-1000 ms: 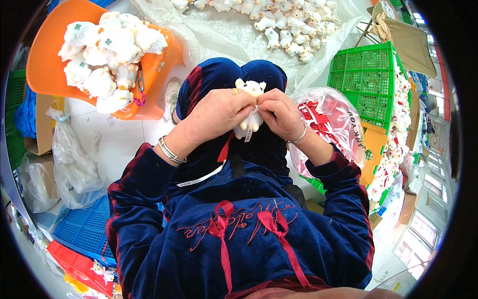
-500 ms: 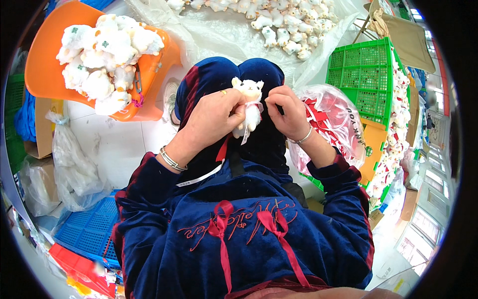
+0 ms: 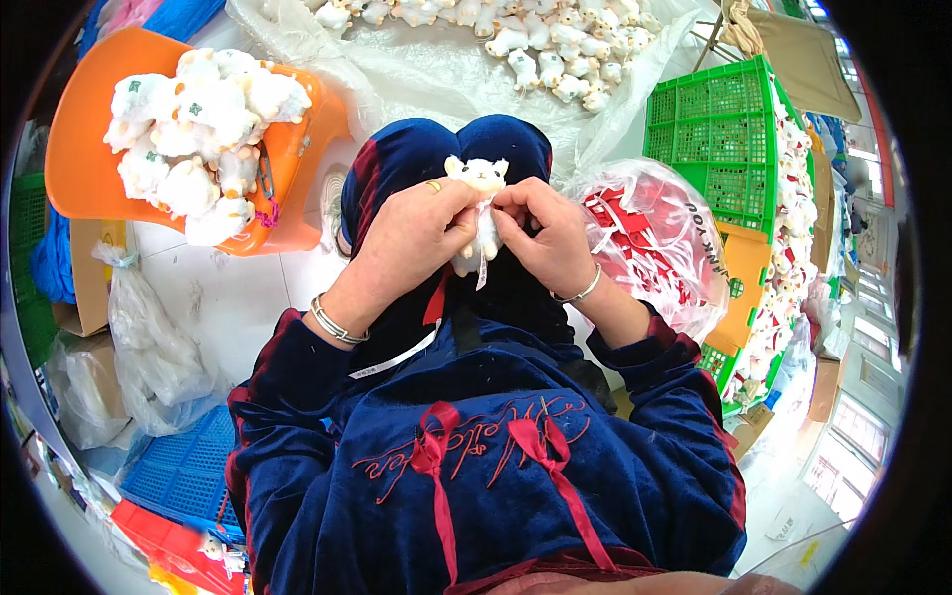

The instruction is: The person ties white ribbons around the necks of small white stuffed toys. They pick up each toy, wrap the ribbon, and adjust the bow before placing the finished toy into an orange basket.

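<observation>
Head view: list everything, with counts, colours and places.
toy: one, white, upper centre
chair: one, orange, upper left
chair toys: about ten, white, on chair
toy heap: many, white, top
plastic sheet: one, clear, under heap
bag: one, clear, red inside, right
crates: count unclear, green, right
crate toys: many, white, far right
blue crate: one, blue, lower left
red box: one, red, lower left
sweatshirt: one, navy, bottom
left hand: one, bare, holding toy
right hand: one, bare, at toy's neck

Toy (image 3: 486,238) wht; chair (image 3: 84,149) orng; crate (image 3: 706,129) grn.
</observation>
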{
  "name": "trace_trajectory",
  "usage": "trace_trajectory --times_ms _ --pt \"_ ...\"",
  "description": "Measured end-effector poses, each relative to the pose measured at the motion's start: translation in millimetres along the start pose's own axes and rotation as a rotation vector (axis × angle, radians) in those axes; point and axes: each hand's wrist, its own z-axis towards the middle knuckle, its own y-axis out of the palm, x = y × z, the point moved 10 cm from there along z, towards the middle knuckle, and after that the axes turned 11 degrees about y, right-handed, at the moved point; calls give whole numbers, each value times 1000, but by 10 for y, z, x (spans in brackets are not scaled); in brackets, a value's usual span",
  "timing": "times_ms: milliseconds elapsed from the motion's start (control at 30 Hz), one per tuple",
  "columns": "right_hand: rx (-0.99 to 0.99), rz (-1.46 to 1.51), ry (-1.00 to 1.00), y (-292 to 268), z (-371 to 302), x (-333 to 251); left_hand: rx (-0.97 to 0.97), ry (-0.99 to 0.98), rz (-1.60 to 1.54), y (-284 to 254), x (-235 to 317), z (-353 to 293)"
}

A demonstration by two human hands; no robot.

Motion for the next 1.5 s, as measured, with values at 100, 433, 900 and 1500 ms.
trace_trajectory --times_ms 100,433,900,1500 --pt "-4 16 0 9 10 1 -28 2 7 11 5 27" --pt "-3 55 21 34 28 19 -65 -11 15 34 2 46" --pt "-23 12 16 49 52 23 -76 11 43 33 2 46" --pt "-148 81 91 64 71 134 -41 -36 9 17 3 15"
